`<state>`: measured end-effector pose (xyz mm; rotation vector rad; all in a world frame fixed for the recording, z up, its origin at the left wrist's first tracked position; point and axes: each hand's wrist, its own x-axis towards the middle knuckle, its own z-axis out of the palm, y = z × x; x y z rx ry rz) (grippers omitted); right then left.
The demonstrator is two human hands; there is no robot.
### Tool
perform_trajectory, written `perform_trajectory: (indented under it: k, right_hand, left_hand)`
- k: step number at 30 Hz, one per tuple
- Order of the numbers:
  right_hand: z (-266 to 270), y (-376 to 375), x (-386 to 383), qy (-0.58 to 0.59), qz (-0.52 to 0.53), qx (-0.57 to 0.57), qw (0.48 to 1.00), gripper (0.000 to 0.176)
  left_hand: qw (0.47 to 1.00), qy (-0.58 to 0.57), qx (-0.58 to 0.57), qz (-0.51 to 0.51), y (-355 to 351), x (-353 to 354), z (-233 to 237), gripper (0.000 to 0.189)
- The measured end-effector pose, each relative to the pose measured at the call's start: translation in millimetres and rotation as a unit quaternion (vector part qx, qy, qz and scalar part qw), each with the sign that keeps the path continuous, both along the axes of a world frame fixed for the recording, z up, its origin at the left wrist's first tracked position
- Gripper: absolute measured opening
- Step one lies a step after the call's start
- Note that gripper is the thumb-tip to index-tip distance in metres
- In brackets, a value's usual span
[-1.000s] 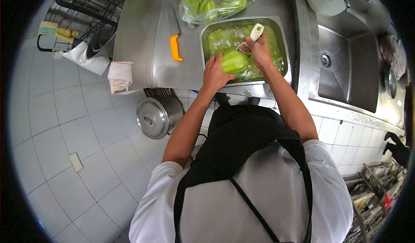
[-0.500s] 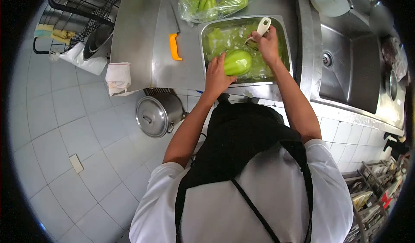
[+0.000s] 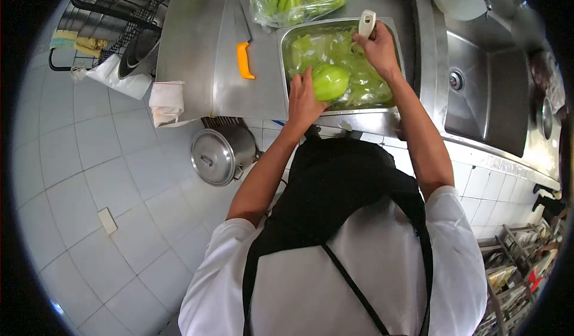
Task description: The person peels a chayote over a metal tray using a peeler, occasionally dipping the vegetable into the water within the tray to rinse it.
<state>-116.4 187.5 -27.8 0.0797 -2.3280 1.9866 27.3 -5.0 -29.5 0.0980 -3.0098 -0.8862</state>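
My left hand (image 3: 307,102) is closed around the left side of a pale green chayote (image 3: 332,82), which it holds over a rectangular metal pan (image 3: 283,55). Water and green peelings (image 3: 308,47) lie in the pan. In my right hand (image 3: 380,52), at the pan's upper right, is a vegetable peeler (image 3: 366,22). Its white handle sticks up past the fingers, while the hand hides its blade. The peeler is apart from the chayote.
An orange-handled knife (image 3: 244,59) lies on the steel counter (image 3: 191,55) left of the pan. Behind the pan sits a clear plastic bag (image 3: 272,13) with several chayotes. A sink (image 3: 487,96) is on the right. A lidded pot (image 3: 213,156) stands below the counter, near a folded cloth (image 3: 166,101).
My right hand has moved up and right with the peeler, away from the chayote. The left hand still holds the chayote in about the same place.
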Motion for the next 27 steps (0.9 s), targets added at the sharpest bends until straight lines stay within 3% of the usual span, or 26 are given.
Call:
perform_trajectory:
  k: [1, 4, 8, 11, 18, 21, 27]
  right_hand:
    - [2.4, 1.0, -4.6, -0.014, 0.018, 0.028, 0.999, 0.030]
    - [9.5, 2.1, -3.0, -0.001, -0.015, -0.088, 0.996, 0.031]
    - [6.0, 1.1, 2.7, -0.081, -0.002, -0.094, 0.992, 0.028]
    - [-2.4, 2.3, 6.1, -0.128, -0.003, -0.289, 0.949, 0.025]
    - [23.6, 9.5, 12.3, -0.169, 0.016, -0.345, 0.923, 0.022]
    - [22.8, 10.4, 13.8, -0.185, 0.001, -0.416, 0.890, 0.019]
    - [15.6, 8.5, 15.9, -0.197, 0.033, -0.500, 0.843, 0.017]
  left_hand:
    - [1.000, -0.001, -0.005, -0.004, -0.3, -0.6, 0.8, 0.102]
    - [1.000, -0.006, -0.011, -0.003, -0.4, 6.0, 4.6, 0.102]
    - [1.000, -0.011, 0.000, -0.005, -0.4, -4.0, 8.9, 0.102]
    - [1.000, -0.015, -0.011, -0.004, -1.9, -3.0, 3.3, 0.103]
    - [0.995, 0.033, -0.083, -0.046, 10.0, -7.8, 11.6, 0.099]
    - [0.995, 0.073, -0.049, -0.056, 17.9, -19.3, 16.8, 0.093]
    - [0.990, 0.074, 0.112, 0.031, 52.9, -58.8, 23.2, 0.050]
